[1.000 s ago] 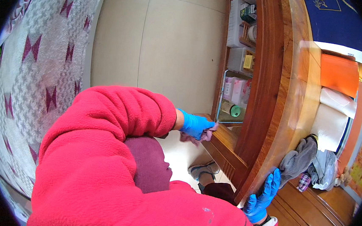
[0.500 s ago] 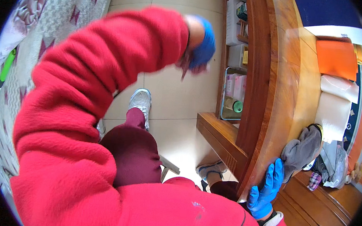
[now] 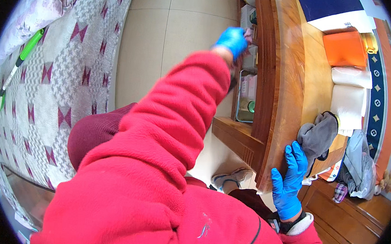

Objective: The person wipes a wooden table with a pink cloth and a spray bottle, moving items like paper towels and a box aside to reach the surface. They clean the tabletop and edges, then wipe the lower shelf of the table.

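Note:
My left hand (image 3: 232,41), in a blue glove, reaches out to the edge of the open shelf under the wooden table (image 3: 285,106). A small, blurred, pinkish cloth-like thing (image 3: 248,35) shows at its closed fingers. My right hand (image 3: 289,186), also gloved in blue, lies on the near end of the tabletop with its fingers spread. Just beyond those fingertips is a grey, soft fabric item (image 3: 316,136) with dark trim. On the shelf, near my left hand, is a clear bin (image 3: 244,112) with pink packets and a green-lidded jar (image 3: 251,106).
Along the table's far side lie an orange pouch (image 3: 345,47), white paper packs (image 3: 348,104) and a grey plastic bag (image 3: 361,169). To the left is a patterned bedspread (image 3: 71,71) with a green-handled brush (image 3: 29,47) on it. A wooden crosspiece (image 3: 235,141) juts out below the shelf.
My left arm has straightened, and its hand has gone from over the floor rightward to the shelf. The view has shifted somewhat. My right hand still rests on the tabletop.

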{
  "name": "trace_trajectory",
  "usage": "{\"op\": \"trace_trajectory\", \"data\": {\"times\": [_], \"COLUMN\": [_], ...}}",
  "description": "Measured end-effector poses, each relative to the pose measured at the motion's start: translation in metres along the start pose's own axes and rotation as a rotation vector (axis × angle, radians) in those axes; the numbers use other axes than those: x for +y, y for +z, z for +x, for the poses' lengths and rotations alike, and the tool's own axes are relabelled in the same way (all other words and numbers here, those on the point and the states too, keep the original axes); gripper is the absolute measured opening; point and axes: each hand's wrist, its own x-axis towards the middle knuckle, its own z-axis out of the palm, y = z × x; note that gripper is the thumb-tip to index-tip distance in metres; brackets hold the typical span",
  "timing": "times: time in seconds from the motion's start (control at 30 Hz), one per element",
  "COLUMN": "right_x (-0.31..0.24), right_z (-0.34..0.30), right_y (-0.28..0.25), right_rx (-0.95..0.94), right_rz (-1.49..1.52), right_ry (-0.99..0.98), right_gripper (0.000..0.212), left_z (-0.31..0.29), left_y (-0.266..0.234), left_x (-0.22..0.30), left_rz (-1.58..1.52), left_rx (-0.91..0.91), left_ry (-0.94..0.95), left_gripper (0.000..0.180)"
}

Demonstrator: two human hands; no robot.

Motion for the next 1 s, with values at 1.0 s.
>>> {"op": "trace_trajectory", "data": {"times": [1.0], "right_x": [0.004], "right_z": [-0.005], "right_y": [-0.002], "right_rx": [-0.028], "right_rz": [-0.133], "right_ry": [-0.001], "right_gripper": [0.063], "left_z": [-0.125], "left_y": [0.067], "left_x": [-0.201], "left_rz": [-0.387], "left_rx": [-0.259], "left_ry": [-0.364], "left_gripper": [0.043]}}
